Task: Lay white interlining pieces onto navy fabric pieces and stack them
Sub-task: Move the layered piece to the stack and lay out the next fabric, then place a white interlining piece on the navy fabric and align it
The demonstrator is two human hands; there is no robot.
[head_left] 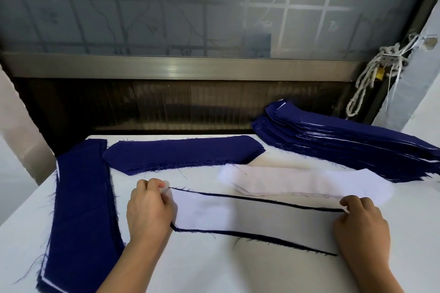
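A white interlining piece (257,219) lies on a navy fabric piece (262,237) in front of me; only thin navy edges show around it. My left hand (148,209) pinches the left end of this pair. At the right end, my right hand (362,223) grips it with curled fingers. A pile of white interlining (297,182) lies just behind. A navy pile (183,153) sits behind that, a long navy stack (81,209) lies at the left, and a tall navy stack (345,140) stands at the back right.
The white table (214,269) ends at a dark gap and a metal sill (176,68) under a frosted window. Knotted cord (371,78) hangs at the right by a grey wall. White threads stick out of the stacks.
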